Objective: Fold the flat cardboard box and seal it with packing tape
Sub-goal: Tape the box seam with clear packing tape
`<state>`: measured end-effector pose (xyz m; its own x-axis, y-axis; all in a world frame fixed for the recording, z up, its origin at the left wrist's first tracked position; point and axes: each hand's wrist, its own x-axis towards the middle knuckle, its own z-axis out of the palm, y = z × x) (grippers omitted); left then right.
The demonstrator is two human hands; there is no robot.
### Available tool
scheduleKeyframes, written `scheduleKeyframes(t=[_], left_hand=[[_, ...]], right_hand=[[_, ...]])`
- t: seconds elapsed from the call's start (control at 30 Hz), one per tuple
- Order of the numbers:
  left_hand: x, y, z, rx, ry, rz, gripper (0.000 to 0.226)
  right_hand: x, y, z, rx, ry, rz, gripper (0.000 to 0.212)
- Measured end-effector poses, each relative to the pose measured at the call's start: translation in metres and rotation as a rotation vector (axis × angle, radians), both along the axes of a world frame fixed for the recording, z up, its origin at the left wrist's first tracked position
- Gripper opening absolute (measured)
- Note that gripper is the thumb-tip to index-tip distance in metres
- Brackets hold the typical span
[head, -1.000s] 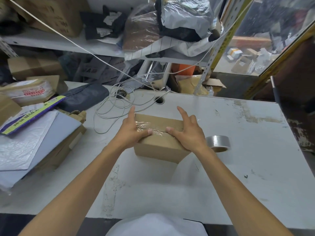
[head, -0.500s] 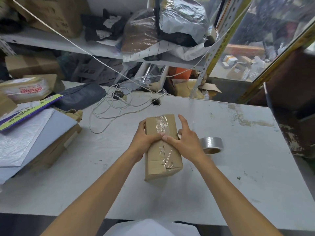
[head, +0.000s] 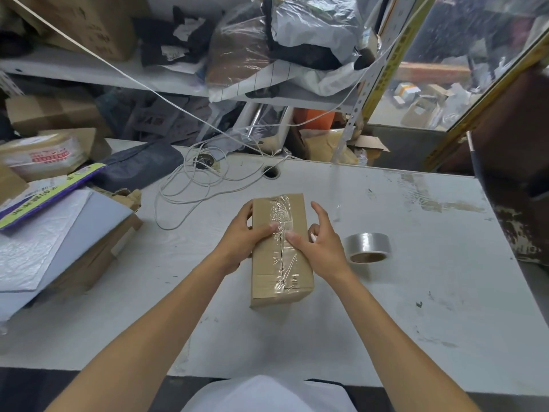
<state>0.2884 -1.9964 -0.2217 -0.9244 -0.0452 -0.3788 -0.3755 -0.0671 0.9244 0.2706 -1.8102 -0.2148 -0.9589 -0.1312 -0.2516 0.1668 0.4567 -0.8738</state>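
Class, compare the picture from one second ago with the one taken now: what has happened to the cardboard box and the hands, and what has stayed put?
The cardboard box was turned from lying crosswise to lengthwise, its taped seam now running away from the person. The left hand kept its grip on the box's side; the right hand lifted its fingers, only the thumb pressing the tape. The tape roll and the white cable stayed on the table.

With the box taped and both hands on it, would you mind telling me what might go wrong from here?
The clear tape along the cardboard box looks wrinkled, so the seam may lift unless pressed flat. The left hand grips one side while the right hand only rests its thumb, so the box could twist.
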Motion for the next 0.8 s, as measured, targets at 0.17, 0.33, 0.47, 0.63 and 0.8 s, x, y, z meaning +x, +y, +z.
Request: scheduleKeyframes(t=[0.17, 0.33, 0.47, 0.63, 0.8], left_hand=[[0.002, 0.000, 0.000, -0.023, -0.013, 0.014, 0.041], [0.015, 0.002, -0.005, -0.089, -0.029, 0.053, 0.111], [0.042, 0.011, 0.003, -0.214, 0.005, -0.051, 0.128], [0.076, 0.025, 0.003, -0.414, 0.106, -0.297, 0.145], [0.085, 0.028, -0.003, -0.514, 0.107, -0.291, 0.137]], right_hand=[[0.001, 0.000, -0.003, 0.013, -0.022, -0.013, 0.066], [0.001, 0.009, -0.012, 0.051, -0.075, 0.040, 0.059], [0.005, 0.028, -0.028, 0.049, -0.076, -0.047, 0.043], [0.010, 0.054, -0.062, 0.360, -0.111, 0.088, 0.055], [0.014, 0.065, -0.082, 0.447, -0.067, 0.216, 0.063]])
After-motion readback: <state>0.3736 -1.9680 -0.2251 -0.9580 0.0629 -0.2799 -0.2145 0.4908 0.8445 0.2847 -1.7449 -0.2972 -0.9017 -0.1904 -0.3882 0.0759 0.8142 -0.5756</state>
